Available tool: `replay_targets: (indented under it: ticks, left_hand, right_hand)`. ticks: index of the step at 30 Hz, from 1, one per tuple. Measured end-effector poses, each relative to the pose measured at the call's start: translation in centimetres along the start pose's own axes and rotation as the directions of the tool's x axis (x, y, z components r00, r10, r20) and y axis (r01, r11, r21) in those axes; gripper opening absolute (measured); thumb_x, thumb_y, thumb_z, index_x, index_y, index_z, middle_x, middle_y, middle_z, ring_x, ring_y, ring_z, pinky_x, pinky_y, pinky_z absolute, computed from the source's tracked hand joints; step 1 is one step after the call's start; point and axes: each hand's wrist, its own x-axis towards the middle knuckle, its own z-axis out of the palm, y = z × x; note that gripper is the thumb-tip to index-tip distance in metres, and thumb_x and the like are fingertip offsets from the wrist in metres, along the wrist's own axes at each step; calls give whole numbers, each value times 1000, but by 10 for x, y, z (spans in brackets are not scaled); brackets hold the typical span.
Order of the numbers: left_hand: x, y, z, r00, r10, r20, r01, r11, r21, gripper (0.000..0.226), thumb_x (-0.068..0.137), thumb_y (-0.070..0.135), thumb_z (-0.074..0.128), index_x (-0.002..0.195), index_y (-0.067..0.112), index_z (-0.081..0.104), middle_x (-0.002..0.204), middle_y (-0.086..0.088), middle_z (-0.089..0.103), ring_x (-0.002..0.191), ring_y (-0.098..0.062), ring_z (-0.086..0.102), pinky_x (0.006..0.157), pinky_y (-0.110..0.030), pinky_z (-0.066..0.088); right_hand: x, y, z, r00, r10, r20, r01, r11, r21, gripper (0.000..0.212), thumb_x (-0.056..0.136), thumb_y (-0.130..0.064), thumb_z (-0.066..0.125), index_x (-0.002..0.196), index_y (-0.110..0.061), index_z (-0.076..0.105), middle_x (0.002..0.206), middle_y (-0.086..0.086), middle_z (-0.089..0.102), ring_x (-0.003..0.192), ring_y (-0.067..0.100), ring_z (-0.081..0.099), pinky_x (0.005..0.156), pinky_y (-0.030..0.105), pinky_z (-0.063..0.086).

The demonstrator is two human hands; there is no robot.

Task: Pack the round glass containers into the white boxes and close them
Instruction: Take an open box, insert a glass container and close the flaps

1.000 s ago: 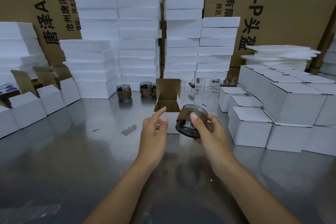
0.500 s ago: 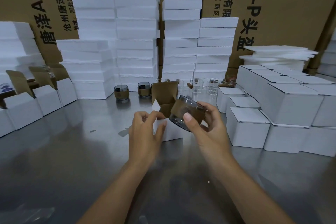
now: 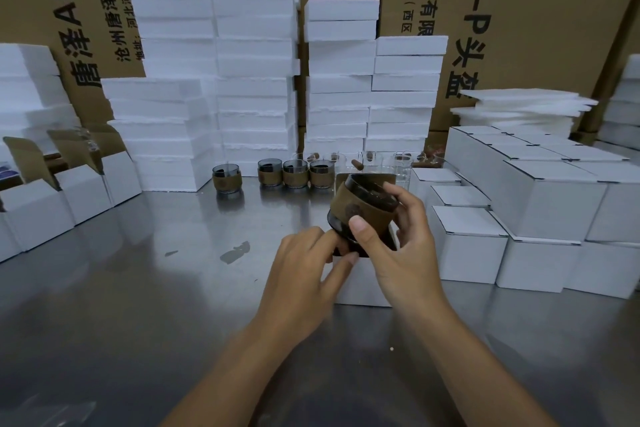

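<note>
- The right hand (image 3: pixel 405 253) grips a container (image 3: pixel 363 204) by its brown band, thumb on the near side and fingers round the far side.
- The container is tilted. Its base sits at the mouth of an open box (image 3: pixel 360 282), so it is judged not yet seated.
- The left hand (image 3: pixel 304 274) holds the box at its near-left rim, fingers curled over the edge and thumb along the front wall.
- The box stands on the table (image 3: pixel 138 288), just beside the closed boxes (image 3: pixel 554 204).
- Done: the closed boxes are stacked in several tiers at the right. Their contents cannot be seen.
- Left: seat this container, then fold the box shut.
- Left: four banded containers (image 3: pixel 294 174) wait in a row at the back. Clear glasses (image 3: pixel 401 166) stand behind them.
- Open boxes (image 3: pixel 34 215) wait at the left, flaps up.
- Foam slabs (image 3: pixel 249 62) are stacked behind the row. Their part in the packing cannot be told.
- Writing: the cartons (image 3: pixel 519 28) at the rear carry sideways print. Legible parts are "AH4" and "唐泽" at the left, ".0-P头盔" and "科技有限" at the right.
- The band bears a round emblem, too small to read.
</note>
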Motion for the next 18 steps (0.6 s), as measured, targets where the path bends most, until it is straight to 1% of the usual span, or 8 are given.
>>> replay_targets:
  ticks: [3,6,8,10,12,14,16,18]
  left_hand:
    - [0,-1,-1,1000,-27,9,27,999,-34,13,88,34,53,81,23,53,75,15,48,69,-2,43,70,-15,31]
    - [-1,-3,0,999,-33,34,34,998,-51,15,90,34,55,83,20,57,75,9,54,72,-5,44,73,-20,36]
    - [-1,-3,0,999,-39,30,41,997,-65,16,89,35,53,82,21,56,74,9,54,72,-5,45,75,-21,36]
    - [-1,-4,0,999,-47,23,49,996,-80,14,88,34,54,81,23,54,73,12,52,72,-6,45,76,-21,36]
    - [-1,-6,1,998,-51,23,53,995,-87,12,88,32,56,81,24,54,72,12,51,73,-6,46,78,-20,34]
    - [-2,-8,1,998,-53,24,55,995,-86,10,88,30,57,81,24,53,72,12,51,73,-6,46,77,-19,34]
    - [-1,-8,2,998,-53,21,54,995,-79,11,89,29,56,80,26,51,73,12,51,73,-5,45,76,-16,33]
    - [-2,-9,1,999,-50,15,51,996,-75,11,89,30,56,81,27,50,73,12,51,73,-5,45,76,-15,33]
  right_hand:
    - [1,2,-3,1000,-29,9,29,999,-20,51,79,-18,72,119,-36,46,116,-18,58,105,-9,56,77,3,43]
    - [1,2,-5,995,-84,57,90,990,-109,49,83,-11,68,116,-41,47,112,-28,57,107,-7,55,82,7,43]
    - [1,2,-6,991,-111,71,124,969,-212,42,84,-11,67,108,-41,50,115,-20,55,108,-7,52,86,8,41]
    - [0,3,-6,985,-154,72,169,925,-341,38,83,-10,67,95,-40,49,112,-9,51,103,-11,48,85,3,35]
    - [0,6,-7,978,-178,108,207,859,-468,39,82,-9,68,87,-39,43,109,-8,45,99,-17,42,80,-1,31]
    - [-2,8,-8,972,-173,162,235,791,-564,36,83,-15,67,83,-37,39,115,-10,40,101,-21,35,79,-2,29]
    - [-2,10,-10,966,-163,199,252,757,-603,31,84,-24,66,81,-36,37,118,-12,38,103,-15,36,82,5,32]
    - [-2,10,-12,961,-137,241,260,752,-606,28,86,-30,63,80,-36,37,119,-12,40,108,1,41,88,21,38]
